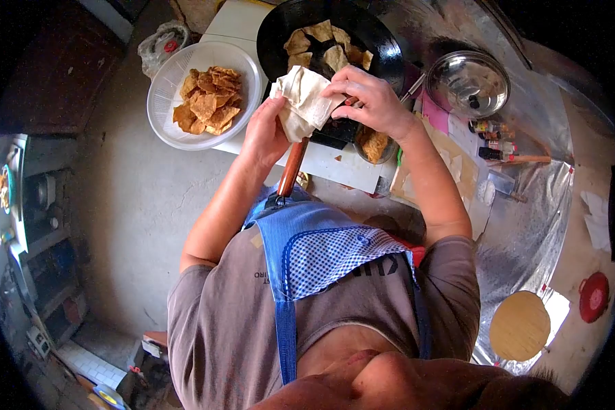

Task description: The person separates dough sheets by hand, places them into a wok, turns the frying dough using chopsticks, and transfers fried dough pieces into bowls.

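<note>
Both hands grip a floppy stack of pale dough sheets (300,96), raised in front of the black wok (382,51). My left hand (266,126) is closed on the stack's left edge. With bent fingers, my right hand (372,102) pinches its right edge. Inside the wok lie several pale to light-brown dough pieces (319,44). A wooden handle (292,167) points from below the sheets toward the blue checked apron (335,249). The sheets and hands hide the wok's near side.
At left stands a white plastic basket (158,102) with browned crisp chips (208,99). A steel bowl (468,82) sits at right, near small bottles (492,137). Below my right hand is a small container of golden pieces (374,145). A round wooden board (519,326) lies lower right.
</note>
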